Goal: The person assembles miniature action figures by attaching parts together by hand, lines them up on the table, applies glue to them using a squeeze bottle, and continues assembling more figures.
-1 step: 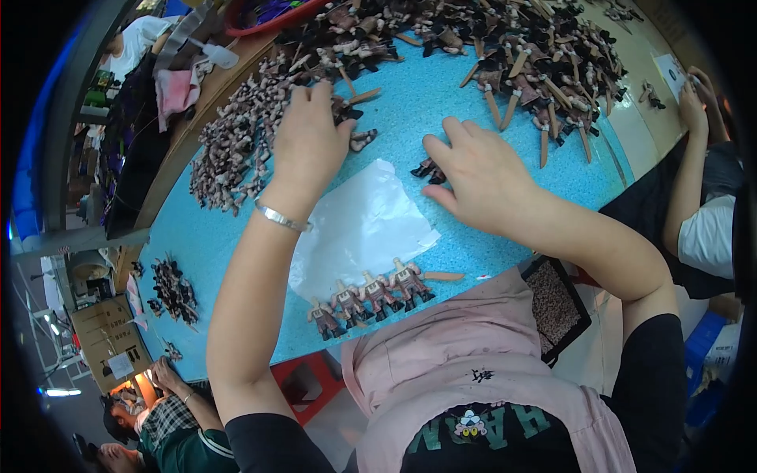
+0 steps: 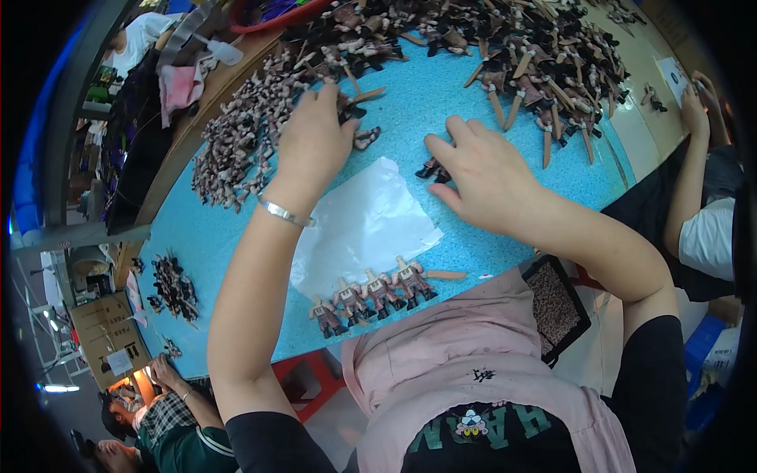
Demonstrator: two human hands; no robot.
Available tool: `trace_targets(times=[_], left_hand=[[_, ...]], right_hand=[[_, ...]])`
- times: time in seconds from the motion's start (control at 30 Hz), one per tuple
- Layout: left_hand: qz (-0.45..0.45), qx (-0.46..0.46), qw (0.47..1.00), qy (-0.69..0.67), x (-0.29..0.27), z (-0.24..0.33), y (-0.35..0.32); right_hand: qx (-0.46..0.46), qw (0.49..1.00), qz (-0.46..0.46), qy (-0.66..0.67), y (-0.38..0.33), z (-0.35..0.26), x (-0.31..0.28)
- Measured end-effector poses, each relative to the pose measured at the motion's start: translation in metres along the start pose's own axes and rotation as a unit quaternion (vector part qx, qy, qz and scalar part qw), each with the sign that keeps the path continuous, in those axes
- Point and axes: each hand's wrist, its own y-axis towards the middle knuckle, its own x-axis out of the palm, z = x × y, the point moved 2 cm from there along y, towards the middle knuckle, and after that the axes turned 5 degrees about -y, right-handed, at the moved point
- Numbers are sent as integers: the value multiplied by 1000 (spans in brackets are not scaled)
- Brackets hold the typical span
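Note:
My left hand (image 2: 314, 142) reaches over the edge of a pile of small pale-and-dark figure parts (image 2: 236, 150), thumb apart from the fingers; its fingertips are partly hidden among the pieces. A small dark part (image 2: 366, 138) lies beside its thumb. On the right, my right hand (image 2: 487, 175) curls around a small dark toy figure (image 2: 428, 168) on the blue table, thumb on the near side and fingers on the far side; the hand covers most of it. Between my forearms lies a crumpled clear plastic bag (image 2: 367, 213). Along its near edge, several headless toy figures (image 2: 378, 293) lie side by side.
A large heap of brown figures with tan flat pieces (image 2: 544, 71) covers the far side of the blue table (image 2: 489, 252). A dark cluster of parts (image 2: 173, 288) lies at left. A red basin (image 2: 276, 14) stands beyond. Other people sit at both sides; a black tray (image 2: 556, 307) is below.

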Motion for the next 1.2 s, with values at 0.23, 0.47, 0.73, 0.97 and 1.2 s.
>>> trace_targets(times=[0.23, 0.47, 0.73, 0.97, 1.2], left_hand=[[14, -19, 998, -65, -8, -24, -13], [28, 1, 974, -226, -80, -35, -135], [-47, -135, 959, -246, -83, -62, -285], [-40, -86, 977, -191, -70, -53, -279], [-27, -37, 973, -228, -63, -67, -266]], right_hand=[[-31, 991, -21, 131, 1, 11, 1], [-30, 938, -81, 335, -24, 16, -30], [-125, 908, -213, 337, -48, -21, -35], [-151, 941, -201, 226, -49, -42, -26], [-112, 943, -226, 217, -39, -42, -23]])
